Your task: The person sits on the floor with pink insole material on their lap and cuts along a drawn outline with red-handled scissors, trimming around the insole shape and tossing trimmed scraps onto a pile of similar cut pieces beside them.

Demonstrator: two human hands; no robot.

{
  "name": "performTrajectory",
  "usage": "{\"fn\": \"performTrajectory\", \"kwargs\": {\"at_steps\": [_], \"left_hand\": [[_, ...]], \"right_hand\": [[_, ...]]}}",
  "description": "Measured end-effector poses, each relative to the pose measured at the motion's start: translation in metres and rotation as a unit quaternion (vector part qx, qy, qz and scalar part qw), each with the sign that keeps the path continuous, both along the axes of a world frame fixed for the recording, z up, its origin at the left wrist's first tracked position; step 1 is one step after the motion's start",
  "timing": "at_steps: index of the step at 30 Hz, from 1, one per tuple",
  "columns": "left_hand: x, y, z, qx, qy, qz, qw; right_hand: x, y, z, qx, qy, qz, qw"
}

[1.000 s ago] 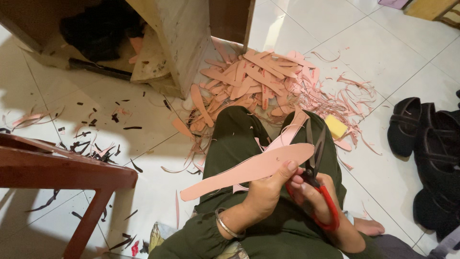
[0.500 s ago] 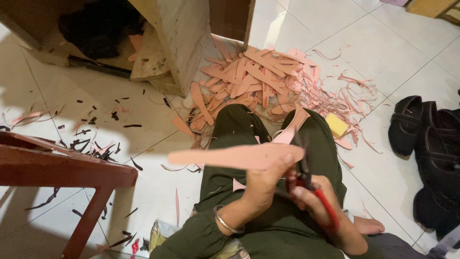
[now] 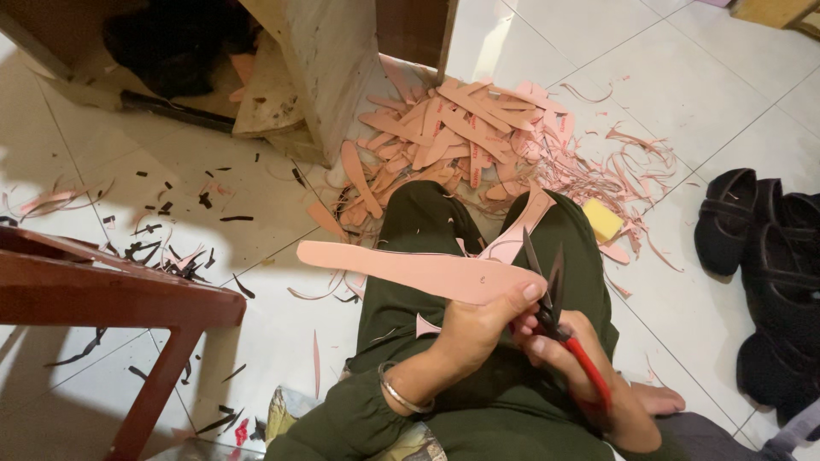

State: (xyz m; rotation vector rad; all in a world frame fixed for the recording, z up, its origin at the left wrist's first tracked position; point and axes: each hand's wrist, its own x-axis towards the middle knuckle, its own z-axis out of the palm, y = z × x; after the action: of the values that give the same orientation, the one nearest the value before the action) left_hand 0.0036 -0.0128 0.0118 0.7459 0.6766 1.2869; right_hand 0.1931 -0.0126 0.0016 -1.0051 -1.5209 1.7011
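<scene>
The left hand (image 3: 478, 329) grips the pink strip (image 3: 410, 269) over the lap, its long axis level, tip pointing left. The right hand (image 3: 572, 358) holds scissors (image 3: 547, 294), blades apparently parted, pointing up.

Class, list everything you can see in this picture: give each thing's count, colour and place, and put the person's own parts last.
Insole piece: one, pink, held level over the lap.
Scissors: one pair, black blades, red handles, blades open by the piece's right end.
Cut pieces pile: many, pink, floor ahead of the knees.
Trimmings: many thin pink strips, right of the pile.
Sponge: one, yellow, floor by the right knee.
Black scraps: many, floor at left.
Stool: one, red-brown wood, lower left.
Shoes: a few, black, right edge.
Bangle: one, silver, left wrist.
Left hand: holds the piece.
Right hand: holds the scissors.
</scene>
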Motion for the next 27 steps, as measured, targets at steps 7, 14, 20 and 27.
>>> {"fn": "performTrajectory", "kwargs": {"at_steps": [7, 14, 20, 27], "left_hand": [[-0.007, 0.001, 0.008, 0.036, -0.016, -0.016, 0.999], [-0.014, 0.003, 0.014, 0.024, -0.013, -0.046, 0.999], [-0.018, 0.006, 0.014, 0.051, 0.014, -0.068, 0.996], [-0.020, 0.006, 0.017, 0.022, 0.038, -0.117, 0.992]], "right_hand": [[0.010, -0.004, 0.007, -0.057, -0.036, -0.004, 0.998], [0.019, 0.005, 0.003, 0.006, -0.093, 0.033, 0.995], [0.011, 0.000, 0.028, 0.005, -0.072, 0.046, 0.996], [0.015, 0.014, 0.035, 0.088, -0.094, 0.128, 0.983]]}}
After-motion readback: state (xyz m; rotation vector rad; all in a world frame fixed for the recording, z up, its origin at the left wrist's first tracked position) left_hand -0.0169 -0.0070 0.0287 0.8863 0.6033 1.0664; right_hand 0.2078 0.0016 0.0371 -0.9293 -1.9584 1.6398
